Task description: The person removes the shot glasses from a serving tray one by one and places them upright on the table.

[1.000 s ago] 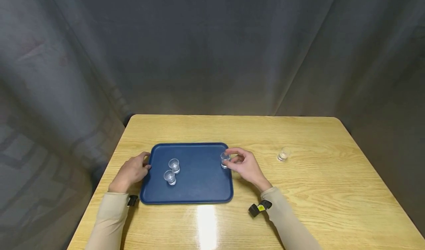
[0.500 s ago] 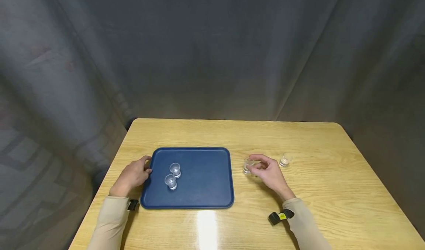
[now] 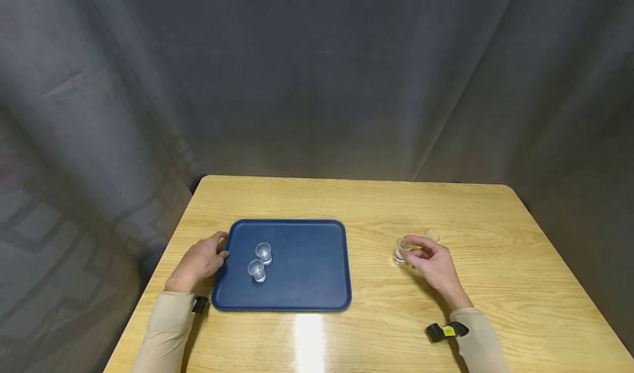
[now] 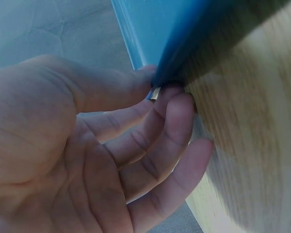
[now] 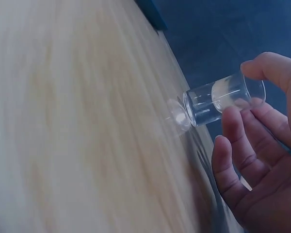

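A blue tray (image 3: 307, 285) lies on the left half of a wooden table (image 3: 376, 202). Two small clear glasses (image 3: 263, 252) (image 3: 257, 270) stand close together on its left part. My left hand (image 3: 219, 250) holds the tray's left rim; in the left wrist view the thumb and fingers of this hand (image 4: 160, 90) meet on the rim of the tray (image 4: 136, 34). To the right of the tray, my right hand (image 3: 411, 252) pinches a third clear glass (image 3: 402, 250) between thumb and fingers. In the right wrist view that glass (image 5: 223, 99) in my right hand (image 5: 240, 92) has its base at the tabletop.
A fourth clear glass (image 3: 432, 234) stands on the table just behind my right hand. Grey curtains hang behind and on both sides. The table's far edge and rounded corners are in view.
My right hand has carried the glass from the tray's right edge rightwards across the table to near the fourth glass. The left hand has stayed on the tray's rim.
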{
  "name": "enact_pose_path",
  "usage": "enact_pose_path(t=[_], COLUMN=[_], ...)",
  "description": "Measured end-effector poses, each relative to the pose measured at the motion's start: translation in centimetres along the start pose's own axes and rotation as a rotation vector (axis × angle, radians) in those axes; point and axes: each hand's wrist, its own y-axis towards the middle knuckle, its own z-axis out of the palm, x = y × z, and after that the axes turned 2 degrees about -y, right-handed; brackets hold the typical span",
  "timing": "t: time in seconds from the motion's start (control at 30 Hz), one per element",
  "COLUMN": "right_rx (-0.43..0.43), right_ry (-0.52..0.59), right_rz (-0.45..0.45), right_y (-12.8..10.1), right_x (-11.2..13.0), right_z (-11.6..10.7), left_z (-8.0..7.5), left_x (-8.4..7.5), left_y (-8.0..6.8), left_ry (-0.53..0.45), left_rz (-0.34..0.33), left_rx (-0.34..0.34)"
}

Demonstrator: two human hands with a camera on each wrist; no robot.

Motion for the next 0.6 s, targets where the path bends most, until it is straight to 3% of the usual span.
enact_pose_path(t=[0.6], right_rx=[-0.145], right_ry=[-0.075], right_rz=[0.077], right_y=[-1.0], right_x=[-1.4], right_z=[-5.0], left_z=[-0.2], left_x=[-0.3], left_y=[0.1], left_ry=[-0.001], left_rz=[-0.006], left_rx=[-0.003])
